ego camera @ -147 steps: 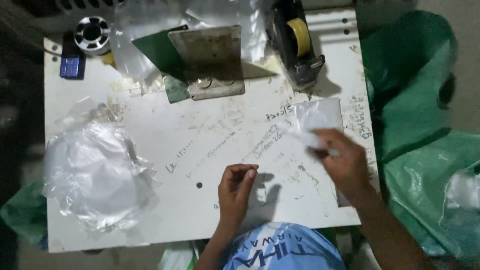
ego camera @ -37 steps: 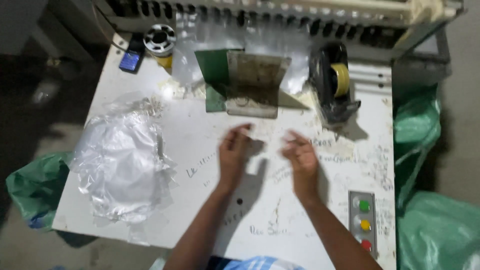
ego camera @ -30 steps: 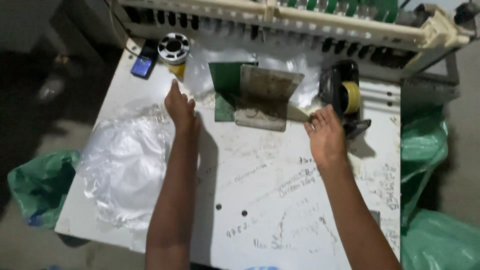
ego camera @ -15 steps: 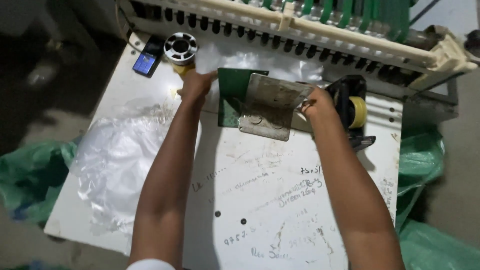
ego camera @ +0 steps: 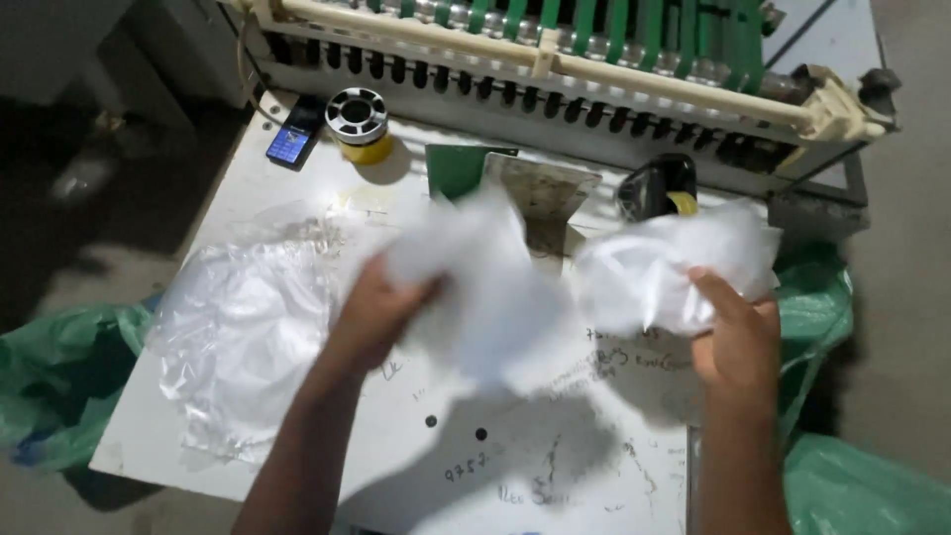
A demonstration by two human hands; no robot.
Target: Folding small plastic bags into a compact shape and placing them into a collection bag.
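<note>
My left hand (ego camera: 371, 312) grips a clear plastic bag (ego camera: 485, 282) that hangs blurred above the middle of the white table (ego camera: 555, 466). My right hand (ego camera: 738, 332) holds a second clear plastic bag (ego camera: 664, 263) on the right, in front of the tape dispenser (ego camera: 659, 188). Both bags are lifted off the table top, between my hands and the metal bracket (ego camera: 540, 193) on its green plate (ego camera: 456, 168).
A heap of clear plastic bags (ego camera: 243, 332) lies on the table's left. A reel on a yellow roll (ego camera: 359, 121) and a small blue device (ego camera: 292, 139) sit at the back left. A machine with green parts (ego camera: 594, 50) runs along the back. Green sacks (ego camera: 50, 367) flank the table.
My hands reached to the back of the table beside the bracket, then came back toward me, each now holding a clear plastic bag lifted above the table.
</note>
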